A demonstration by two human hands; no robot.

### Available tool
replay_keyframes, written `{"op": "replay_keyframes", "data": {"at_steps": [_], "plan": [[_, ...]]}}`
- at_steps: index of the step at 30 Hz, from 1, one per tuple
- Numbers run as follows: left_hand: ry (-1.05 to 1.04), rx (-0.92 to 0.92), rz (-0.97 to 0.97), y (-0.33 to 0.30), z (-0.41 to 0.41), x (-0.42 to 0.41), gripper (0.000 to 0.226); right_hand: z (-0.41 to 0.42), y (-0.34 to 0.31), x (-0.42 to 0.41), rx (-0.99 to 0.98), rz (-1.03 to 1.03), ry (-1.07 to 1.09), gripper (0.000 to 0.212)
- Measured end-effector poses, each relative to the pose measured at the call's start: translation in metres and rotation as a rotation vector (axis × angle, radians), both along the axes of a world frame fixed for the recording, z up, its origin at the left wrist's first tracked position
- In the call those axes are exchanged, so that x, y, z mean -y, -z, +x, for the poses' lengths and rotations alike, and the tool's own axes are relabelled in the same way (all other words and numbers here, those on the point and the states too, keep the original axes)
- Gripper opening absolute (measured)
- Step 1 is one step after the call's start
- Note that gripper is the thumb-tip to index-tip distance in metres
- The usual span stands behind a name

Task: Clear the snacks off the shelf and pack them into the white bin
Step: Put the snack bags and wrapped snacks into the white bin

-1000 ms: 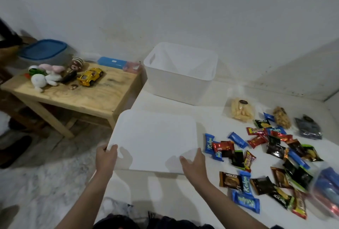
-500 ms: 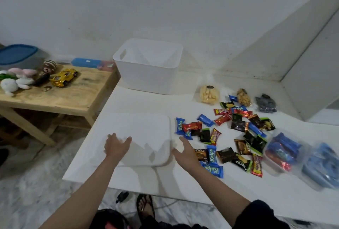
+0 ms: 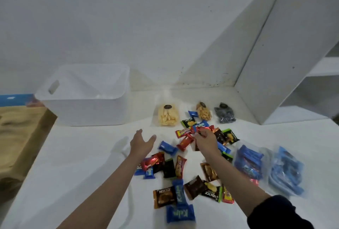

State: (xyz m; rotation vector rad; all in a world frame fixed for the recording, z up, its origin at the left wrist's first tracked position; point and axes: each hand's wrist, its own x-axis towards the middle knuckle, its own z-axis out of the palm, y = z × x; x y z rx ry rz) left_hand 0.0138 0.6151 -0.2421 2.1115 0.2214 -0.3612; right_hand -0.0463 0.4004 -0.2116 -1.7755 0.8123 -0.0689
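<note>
The white shelf surface (image 3: 77,155) spans the lower view and meets the wall at the back. The white bin (image 3: 86,98) stands at its back left, open side up, nothing visible inside. A wooden table (image 3: 20,137) adjoins the surface at far left. Two clear bags of blue packets (image 3: 266,168) lie at the right edge. Three clear pouches (image 3: 167,115) sit in a row right of the bin. Small wrapped snacks (image 3: 185,179) lie scattered over the centre and near right. The left hand (image 3: 142,143) hovers above bare surface just left of the scatter, fingers spread apart, holding nothing. The right hand (image 3: 206,139) reaches into the far part of the scatter, fingertips curled and pinching a red wrapper (image 3: 203,129).
</note>
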Motion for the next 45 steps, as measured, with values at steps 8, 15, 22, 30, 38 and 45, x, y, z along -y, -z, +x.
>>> {"op": "replay_keyframes", "data": {"at_steps": [8, 15, 22, 30, 38, 45], "plan": [[0.028, -0.007, 0.011, 0.012, 0.110, 0.072, 0.075, 0.087, 0.012, 0.080, -0.008, -0.062, 0.139, 0.048], [-0.125, -0.154, 0.192, 0.049, 0.158, 0.120, 0.064, 0.171, 0.040, 0.134, -0.186, -0.237, -0.020, 0.045], [-0.328, -0.164, 0.054, 0.074, 0.160, 0.119, 0.070, 0.198, 0.062, 0.152, -0.287, -0.224, -0.243, 0.036], [-0.373, -0.109, -0.106, 0.080, 0.156, 0.119, 0.053, 0.168, 0.043, 0.191, 0.059, -0.153, -0.214, 0.021], [-0.342, -0.091, -0.055, 0.080, 0.150, 0.122, 0.081, 0.151, 0.060, 0.260, -0.303, -0.229, -0.156, 0.074], [-0.295, -0.214, 0.164, 0.052, 0.141, 0.135, 0.075, 0.156, 0.061, 0.265, -0.311, 0.253, -0.058, 0.077]]}}
